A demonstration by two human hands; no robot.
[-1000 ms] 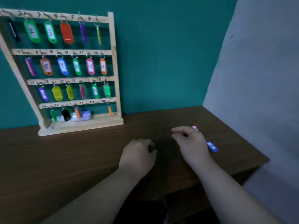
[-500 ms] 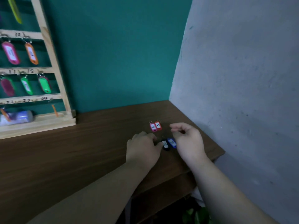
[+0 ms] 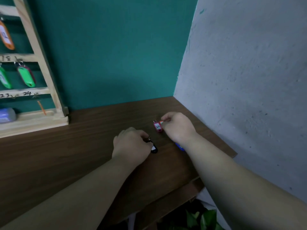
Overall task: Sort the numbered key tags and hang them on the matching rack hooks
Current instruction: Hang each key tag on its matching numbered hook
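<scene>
At the far right end of the dark wood-grain table (image 3: 83, 141), hard by the grey plaster wall (image 3: 249, 80): four loose tags, all near one another.

Left grip (image 3: 131, 145) is clenched, its fingertips seemingly closed on the metal ring of the black plastic key tag (image 3: 154, 149). The tag's body lies on the table just beside the knuckles.

Right grip (image 3: 178, 126) pinches the top of a reddish plastic key tag (image 3: 161, 122), mostly hidden by the fingers, number unreadable. Just beside it lies the pink-red plastic key tag marked 22 (image 3: 157, 127), flat and face up, apparently in neither grip. A blue plastic key tag (image 3: 179, 145) lies partly hidden by the right wrist.

The pale wooden hook rack (image 3: 44, 67) stands well apart at far left. Labels 23 and 24 can be read on its lowest rail. A thin orange tag (image 3: 41, 107) hangs edge-on under 24, and the hook at 23 looks bare (blurred, so not certain).

Handling, as judged: the tags are light and stiff, with smooth shells likely to skate if nudged. Take each by the ring with a fingertip pinch, since the ring must pass over the hook, and keep the label face up for reading
</scene>
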